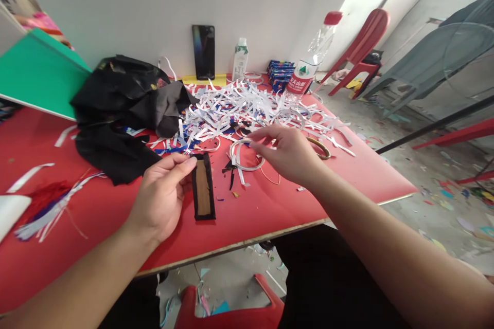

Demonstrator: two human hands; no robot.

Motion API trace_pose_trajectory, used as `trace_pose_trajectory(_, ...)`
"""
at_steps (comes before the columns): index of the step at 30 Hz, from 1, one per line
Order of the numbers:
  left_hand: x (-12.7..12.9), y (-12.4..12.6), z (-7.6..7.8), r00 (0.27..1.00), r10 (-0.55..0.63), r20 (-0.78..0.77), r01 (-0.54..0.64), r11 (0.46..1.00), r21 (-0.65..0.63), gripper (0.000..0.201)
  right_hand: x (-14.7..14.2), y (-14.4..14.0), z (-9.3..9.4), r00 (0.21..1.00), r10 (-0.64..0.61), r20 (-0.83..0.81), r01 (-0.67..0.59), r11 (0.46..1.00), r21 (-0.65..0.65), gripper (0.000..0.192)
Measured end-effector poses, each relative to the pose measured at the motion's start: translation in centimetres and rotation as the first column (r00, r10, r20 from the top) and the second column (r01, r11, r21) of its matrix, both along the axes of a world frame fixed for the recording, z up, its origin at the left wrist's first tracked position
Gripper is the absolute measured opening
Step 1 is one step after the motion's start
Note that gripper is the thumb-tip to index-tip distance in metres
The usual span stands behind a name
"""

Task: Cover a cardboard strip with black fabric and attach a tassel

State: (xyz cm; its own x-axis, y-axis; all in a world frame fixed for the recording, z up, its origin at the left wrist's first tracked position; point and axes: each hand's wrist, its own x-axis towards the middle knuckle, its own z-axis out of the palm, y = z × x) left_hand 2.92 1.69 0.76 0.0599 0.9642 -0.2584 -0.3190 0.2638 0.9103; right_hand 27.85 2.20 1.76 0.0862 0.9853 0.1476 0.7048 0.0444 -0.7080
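The top of a black-edged brown strip [203,190] is pinched between the thumb and fingers of the left hand [162,193], above the red table [262,216]. The rim is already bordered in black, while the middle is left bare; whether the back is covered cannot be told. The right hand [289,154] is held loosely parted by a pale ring [251,168], nothing seen gripped. Beyond, white paper strips [227,100] are heaped beside black cloth [116,97].

Strip [203,190]: brown centre, black border. Bench [266,211]: red. Cloth [116,92]: black. Paper shreds [231,103]: white, some blue. Board [42,72]: green.
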Motion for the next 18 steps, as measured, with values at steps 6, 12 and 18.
trace_pose_trajectory(6, 0.4, -0.2, -0.1, 0.989, -0.085, -0.123, 0.073, 0.992, -0.106, 0.033, -2.0, -0.4, -0.8, 0.961, 0.204, 0.185, -0.183, 0.975, -0.127, 0.021)
trace_pose_trajectory(12, 0.4, -0.1, 0.0, 0.995, -0.086, -0.057, 0.077, 0.986, -0.145, 0.016, -2.5, -0.2, -1.2, 0.974, 0.154, 0.169, -0.151, 0.988, -0.032, 0.036)
trace_pose_trajectory(18, 0.2, -0.4, -0.1, 0.994, -0.092, 0.054, 0.099, 0.987, -0.126, 0.017, -2.0, -0.4, -0.5, 0.985, 0.13, 0.117, -0.147, 0.978, 0.147, 0.043)
